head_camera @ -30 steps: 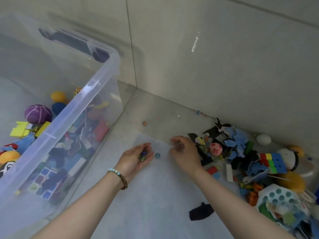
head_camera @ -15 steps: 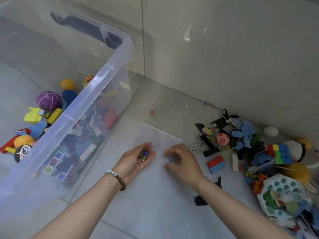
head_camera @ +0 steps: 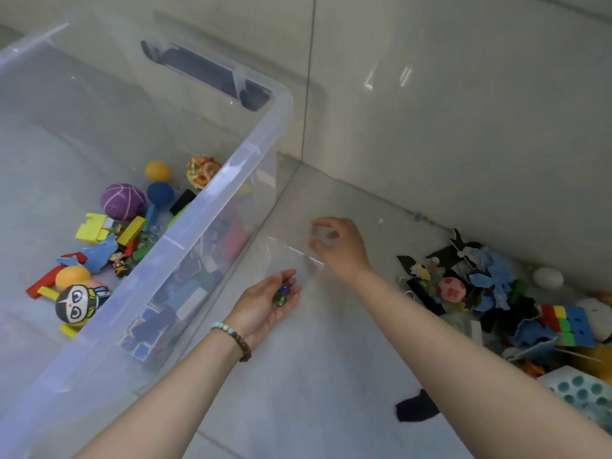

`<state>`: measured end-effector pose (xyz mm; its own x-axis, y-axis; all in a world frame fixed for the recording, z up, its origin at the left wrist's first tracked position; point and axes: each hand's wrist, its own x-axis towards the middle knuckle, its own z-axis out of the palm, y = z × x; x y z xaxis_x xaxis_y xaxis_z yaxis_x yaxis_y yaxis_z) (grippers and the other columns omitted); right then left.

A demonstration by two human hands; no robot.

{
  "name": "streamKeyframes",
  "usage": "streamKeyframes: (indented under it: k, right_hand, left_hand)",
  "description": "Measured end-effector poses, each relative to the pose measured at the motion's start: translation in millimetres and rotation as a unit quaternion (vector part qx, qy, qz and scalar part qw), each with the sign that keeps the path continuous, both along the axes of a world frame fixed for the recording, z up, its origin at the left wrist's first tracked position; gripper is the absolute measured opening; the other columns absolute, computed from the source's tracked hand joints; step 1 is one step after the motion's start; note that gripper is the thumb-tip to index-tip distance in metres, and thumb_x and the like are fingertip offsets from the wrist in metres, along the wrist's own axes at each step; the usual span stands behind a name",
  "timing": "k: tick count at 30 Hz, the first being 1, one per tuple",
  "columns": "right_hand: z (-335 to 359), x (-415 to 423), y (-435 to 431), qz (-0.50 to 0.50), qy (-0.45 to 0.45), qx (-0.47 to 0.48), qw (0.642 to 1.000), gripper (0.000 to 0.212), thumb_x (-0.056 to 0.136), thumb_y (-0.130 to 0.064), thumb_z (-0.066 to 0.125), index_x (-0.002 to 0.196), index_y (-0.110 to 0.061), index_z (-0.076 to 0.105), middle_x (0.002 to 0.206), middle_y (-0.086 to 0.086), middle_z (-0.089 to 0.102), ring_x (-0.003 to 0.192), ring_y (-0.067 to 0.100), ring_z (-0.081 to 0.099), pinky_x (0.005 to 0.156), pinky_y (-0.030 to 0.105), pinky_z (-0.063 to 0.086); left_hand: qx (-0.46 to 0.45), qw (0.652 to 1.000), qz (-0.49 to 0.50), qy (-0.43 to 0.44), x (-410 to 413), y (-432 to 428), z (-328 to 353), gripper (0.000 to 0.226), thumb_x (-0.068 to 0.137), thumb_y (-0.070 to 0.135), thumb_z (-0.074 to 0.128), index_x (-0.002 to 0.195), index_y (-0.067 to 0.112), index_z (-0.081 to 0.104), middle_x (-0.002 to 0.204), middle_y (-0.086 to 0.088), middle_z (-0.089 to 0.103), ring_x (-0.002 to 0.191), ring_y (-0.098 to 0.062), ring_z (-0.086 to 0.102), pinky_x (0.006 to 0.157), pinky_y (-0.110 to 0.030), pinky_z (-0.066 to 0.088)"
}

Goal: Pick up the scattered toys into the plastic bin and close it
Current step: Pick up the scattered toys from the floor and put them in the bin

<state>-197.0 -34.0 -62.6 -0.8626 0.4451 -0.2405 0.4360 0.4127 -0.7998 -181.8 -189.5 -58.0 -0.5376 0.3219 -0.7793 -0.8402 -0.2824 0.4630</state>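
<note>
A large clear plastic bin [head_camera: 212, 193] stands at the left, holding balls, blocks and figures. My left hand [head_camera: 261, 309] lies palm up beside the bin's wall, its fingers cupped round several small marbles [head_camera: 281, 294]. My right hand [head_camera: 344, 250] reaches forward over the floor near the wall. Its fingers are curled in a pinch and blurred, so what they hold is hard to make out. Scattered toys [head_camera: 490, 293] lie heaped at the right against the wall, among them a colour cube [head_camera: 566, 323] and a white egg [head_camera: 548, 277].
A clear flat sheet [head_camera: 291, 250] lies on the floor under my hands. Small beads [head_camera: 419, 216] sit along the wall's foot. A black foam piece [head_camera: 415, 407] lies beside my right forearm, and a teal holed tray [head_camera: 579, 392] is at the lower right.
My right hand closed over the blue marble on the floor, then moved forward towards the wall; that marble is gone from the floor. My left hand kept still with its marbles.
</note>
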Motion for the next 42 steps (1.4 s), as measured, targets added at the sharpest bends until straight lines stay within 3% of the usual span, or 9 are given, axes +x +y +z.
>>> streamKeyframes:
  k: [7,10,13,17,20,23,30,35,42]
  right_hand:
    - [-20,-20,5,0.035,-0.078,0.098,0.992,0.014,0.083,-0.01,0.062,0.095,-0.01,0.068,0.104,0.011,0.062,0.091,0.023,0.06,0.08,0.024,0.042]
    - [0,-10,3,0.011,-0.033,-0.069,0.997,0.013,0.079,-0.009,0.07,0.092,-0.013,0.068,0.082,0.004,0.066,0.062,0.01,0.059,0.059,0.02,0.046]
    - [17,4,14,0.095,-0.035,-0.162,0.982,0.019,0.08,-0.013,0.072,0.098,-0.011,0.068,0.085,-0.004,0.064,0.061,0.002,0.056,0.051,0.009,0.042]
    - [6,4,69,-0.115,0.046,-0.043,0.991,0.02,0.08,-0.012,0.069,0.099,-0.017,0.067,0.101,0.001,0.058,0.079,-0.001,0.054,0.072,0.011,0.042]
    - [-14,2,93,-0.075,-0.026,0.077,0.994,0.028,0.078,-0.004,0.066,0.105,-0.009,0.068,0.115,0.016,0.058,0.108,0.026,0.054,0.092,0.025,0.038]
    - [-25,10,95,-0.052,-0.044,0.119,0.991,0.022,0.079,0.001,0.059,0.095,-0.007,0.071,0.106,0.015,0.061,0.1,0.025,0.058,0.082,0.017,0.036]
    - [13,33,79,-0.016,-0.001,-0.193,0.981,0.016,0.08,-0.011,0.071,0.093,-0.02,0.065,0.081,-0.005,0.065,0.066,0.004,0.059,0.056,0.015,0.048]
    - [12,46,127,-0.197,0.043,-0.077,0.976,0.022,0.081,-0.013,0.069,0.103,-0.017,0.066,0.111,0.002,0.062,0.099,0.012,0.054,0.081,0.027,0.045]
    - [-15,33,147,-0.156,-0.013,0.045,0.987,0.034,0.082,-0.008,0.066,0.116,-0.011,0.063,0.121,0.006,0.06,0.109,0.017,0.055,0.088,0.019,0.038]
  left_hand:
    - [-0.006,1.0,0.018,0.005,-23,3,-5,0.023,0.098,0.008,0.04,0.106,-0.002,0.059,0.101,-0.014,0.061,0.089,-0.023,0.062,0.086,-0.033,0.054]
    - [0.03,0.999,0.013,-0.027,-25,11,-5,0.031,0.1,0.02,0.038,0.101,0.0,0.061,0.103,-0.016,0.062,0.091,-0.027,0.062,0.075,-0.032,0.058]
    - [0.055,0.997,0.001,-0.048,-27,29,-1,0.036,0.101,0.026,0.034,0.101,0.001,0.059,0.103,-0.016,0.061,0.09,-0.027,0.061,0.073,-0.036,0.058]
    - [0.074,0.995,0.013,-0.064,-28,53,3,0.032,0.1,0.02,0.037,0.092,0.001,0.062,0.093,-0.013,0.059,0.083,-0.023,0.058,0.08,-0.037,0.053]
    - [0.077,0.995,0.012,-0.067,-25,65,1,0.03,0.099,0.016,0.039,0.091,0.0,0.062,0.091,-0.013,0.058,0.083,-0.023,0.059,0.068,-0.031,0.059]
    - [0.071,0.995,-0.002,-0.073,-23,72,0,0.031,0.099,0.018,0.039,0.092,0.0,0.062,0.094,-0.013,0.059,0.085,-0.025,0.06,0.063,-0.032,0.058]
    - [0.088,0.992,-0.053,-0.068,-21,94,3,0.032,0.1,0.024,0.037,0.103,0.003,0.061,0.111,-0.016,0.059,0.089,-0.026,0.061,0.073,-0.033,0.056]
    - [0.075,0.995,-0.05,-0.047,-19,113,7,0.026,0.099,0.017,0.041,0.093,0.006,0.064,0.094,-0.009,0.057,0.08,-0.019,0.06,0.064,-0.026,0.057]
    - [0.072,0.995,-0.055,-0.045,-14,114,5,0.024,0.098,0.015,0.042,0.094,0.005,0.064,0.094,-0.009,0.057,0.081,-0.02,0.06,0.066,-0.027,0.057]
